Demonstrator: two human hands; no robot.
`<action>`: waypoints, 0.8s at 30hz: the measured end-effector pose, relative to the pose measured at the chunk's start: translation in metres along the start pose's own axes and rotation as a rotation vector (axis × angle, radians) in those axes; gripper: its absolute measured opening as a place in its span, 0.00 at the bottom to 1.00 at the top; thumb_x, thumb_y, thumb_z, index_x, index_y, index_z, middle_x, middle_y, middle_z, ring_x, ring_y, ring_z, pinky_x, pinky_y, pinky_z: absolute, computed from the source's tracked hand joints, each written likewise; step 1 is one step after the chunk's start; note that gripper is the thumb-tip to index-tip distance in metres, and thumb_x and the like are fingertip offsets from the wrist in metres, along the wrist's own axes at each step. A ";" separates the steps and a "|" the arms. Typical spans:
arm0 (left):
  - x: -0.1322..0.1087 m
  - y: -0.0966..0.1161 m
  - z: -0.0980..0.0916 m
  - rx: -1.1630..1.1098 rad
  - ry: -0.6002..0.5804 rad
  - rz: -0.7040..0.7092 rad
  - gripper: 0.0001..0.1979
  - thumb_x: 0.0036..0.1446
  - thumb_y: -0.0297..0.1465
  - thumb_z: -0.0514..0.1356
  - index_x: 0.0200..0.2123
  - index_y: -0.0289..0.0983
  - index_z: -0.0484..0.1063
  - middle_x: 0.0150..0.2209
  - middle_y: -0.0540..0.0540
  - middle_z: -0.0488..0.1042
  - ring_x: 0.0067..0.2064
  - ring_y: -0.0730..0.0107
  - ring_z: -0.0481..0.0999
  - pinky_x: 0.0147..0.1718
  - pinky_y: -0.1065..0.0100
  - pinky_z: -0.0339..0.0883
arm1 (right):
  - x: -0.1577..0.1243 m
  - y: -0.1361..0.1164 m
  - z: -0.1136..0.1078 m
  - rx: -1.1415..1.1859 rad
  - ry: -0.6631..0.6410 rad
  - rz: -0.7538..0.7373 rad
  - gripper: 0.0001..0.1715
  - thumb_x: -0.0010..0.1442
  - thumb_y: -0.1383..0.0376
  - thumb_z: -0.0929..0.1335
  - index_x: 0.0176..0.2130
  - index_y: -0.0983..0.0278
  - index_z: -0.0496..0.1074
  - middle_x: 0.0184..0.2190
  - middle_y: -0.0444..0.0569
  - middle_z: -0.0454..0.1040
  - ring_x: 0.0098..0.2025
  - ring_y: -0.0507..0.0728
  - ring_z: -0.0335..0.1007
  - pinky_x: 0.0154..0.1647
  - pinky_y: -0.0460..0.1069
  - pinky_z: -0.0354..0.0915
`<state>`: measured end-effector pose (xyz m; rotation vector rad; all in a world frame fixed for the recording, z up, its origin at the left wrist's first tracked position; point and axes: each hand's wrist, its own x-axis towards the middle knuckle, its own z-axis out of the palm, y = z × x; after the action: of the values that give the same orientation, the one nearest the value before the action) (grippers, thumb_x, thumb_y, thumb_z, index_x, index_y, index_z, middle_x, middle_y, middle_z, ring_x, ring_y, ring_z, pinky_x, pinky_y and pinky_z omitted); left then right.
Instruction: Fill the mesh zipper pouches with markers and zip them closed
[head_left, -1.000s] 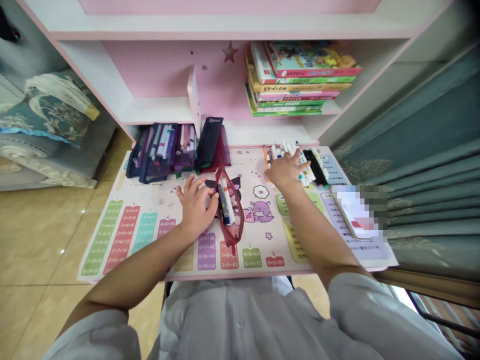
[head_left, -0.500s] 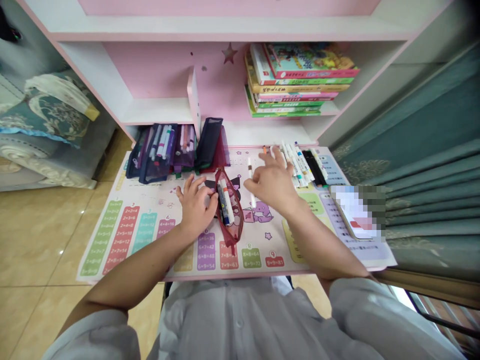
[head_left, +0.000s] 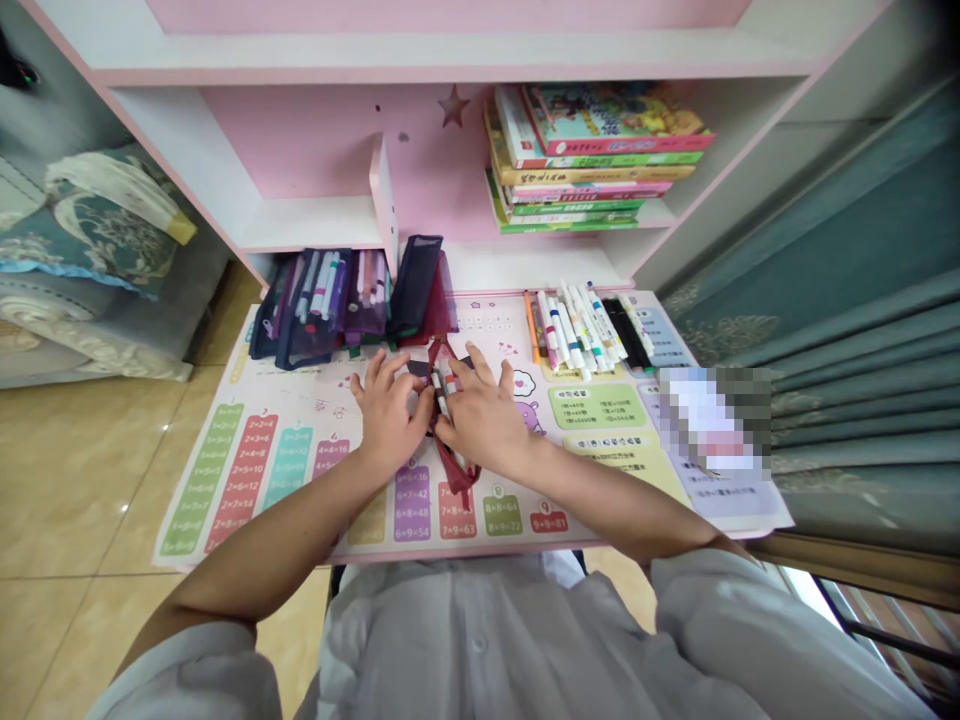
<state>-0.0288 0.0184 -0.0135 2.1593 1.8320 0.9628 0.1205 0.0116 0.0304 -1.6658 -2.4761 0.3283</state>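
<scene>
A dark red mesh pencil pouch (head_left: 459, 472) lies unzipped on the desk mat in front of me, with markers in its opening. My left hand (head_left: 390, 415) pinches the pouch's left edge between thumb and forefinger, its other fingers fanned out. Over the pouch's right side is my right hand (head_left: 484, 412), thumb and forefinger closed on a white marker (head_left: 441, 402) in the opening. The palm hides much of the pouch. To the right lies a row of white markers (head_left: 574, 325), with an orange pen (head_left: 532, 328) at its left end.
Dark blue and purple mesh pouches (head_left: 311, 310) filled with pens sit at the back left, beside a folded navy pouch (head_left: 414, 290). Black markers (head_left: 628, 335) and a phone (head_left: 701, 420) lie on the right. Books (head_left: 592, 180) are stacked on the pink shelf.
My right hand has moved left and towards me, carrying a white marker from beside the marker row into the red pouch. My left hand stays at the pouch's edge.
</scene>
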 end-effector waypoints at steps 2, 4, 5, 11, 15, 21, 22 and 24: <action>0.000 -0.001 0.001 0.000 0.003 0.003 0.07 0.61 0.34 0.58 0.31 0.40 0.71 0.58 0.43 0.73 0.68 0.46 0.59 0.62 0.34 0.45 | 0.000 0.000 0.004 -0.008 0.003 -0.007 0.16 0.61 0.64 0.65 0.40 0.67 0.81 0.68 0.61 0.60 0.74 0.74 0.38 0.65 0.80 0.43; 0.000 -0.002 0.001 0.001 0.005 0.006 0.06 0.61 0.33 0.58 0.32 0.40 0.71 0.58 0.43 0.73 0.68 0.46 0.59 0.62 0.34 0.45 | 0.000 0.001 0.005 -0.005 0.013 -0.013 0.16 0.62 0.63 0.65 0.40 0.66 0.81 0.68 0.61 0.60 0.74 0.74 0.38 0.65 0.80 0.43; 0.000 -0.002 0.002 0.001 0.004 0.007 0.06 0.61 0.33 0.58 0.31 0.40 0.71 0.58 0.43 0.73 0.68 0.46 0.58 0.62 0.34 0.45 | 0.000 0.001 0.005 -0.001 0.024 -0.014 0.16 0.63 0.62 0.65 0.39 0.66 0.81 0.68 0.61 0.60 0.74 0.74 0.38 0.65 0.80 0.44; 0.001 0.000 0.000 0.005 0.019 0.015 0.07 0.61 0.34 0.58 0.31 0.39 0.71 0.57 0.41 0.73 0.67 0.44 0.59 0.61 0.32 0.46 | -0.005 0.015 -0.009 0.036 0.184 -0.006 0.15 0.61 0.58 0.68 0.31 0.65 0.79 0.66 0.63 0.64 0.72 0.76 0.43 0.62 0.80 0.48; 0.001 0.000 0.001 -0.001 0.029 0.015 0.07 0.61 0.33 0.58 0.30 0.40 0.71 0.56 0.42 0.74 0.67 0.45 0.60 0.61 0.32 0.47 | -0.012 0.062 -0.024 0.120 0.435 0.100 0.15 0.59 0.55 0.69 0.29 0.63 0.77 0.62 0.60 0.68 0.70 0.74 0.50 0.64 0.75 0.55; 0.001 -0.003 0.003 -0.012 0.037 0.032 0.08 0.61 0.34 0.57 0.30 0.39 0.70 0.56 0.41 0.74 0.67 0.43 0.60 0.59 0.30 0.47 | -0.042 0.192 -0.021 -0.130 0.775 0.312 0.15 0.60 0.56 0.66 0.37 0.65 0.75 0.58 0.68 0.66 0.67 0.71 0.55 0.68 0.69 0.50; 0.002 -0.003 0.003 -0.014 0.038 0.033 0.08 0.61 0.34 0.57 0.30 0.39 0.70 0.55 0.41 0.74 0.67 0.43 0.60 0.59 0.30 0.47 | -0.050 0.212 -0.014 -0.195 0.776 0.321 0.17 0.60 0.56 0.66 0.38 0.66 0.75 0.56 0.71 0.66 0.67 0.72 0.56 0.69 0.69 0.49; 0.002 -0.003 0.003 -0.017 0.038 0.030 0.09 0.61 0.34 0.57 0.29 0.39 0.70 0.56 0.41 0.74 0.67 0.43 0.60 0.60 0.30 0.46 | -0.065 0.244 0.004 -0.279 0.749 0.355 0.18 0.59 0.56 0.66 0.39 0.68 0.74 0.53 0.73 0.67 0.64 0.72 0.58 0.69 0.69 0.48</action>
<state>-0.0293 0.0216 -0.0163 2.1799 1.8064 1.0289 0.3625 0.0396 -0.0358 -1.8661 -1.7257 -0.5433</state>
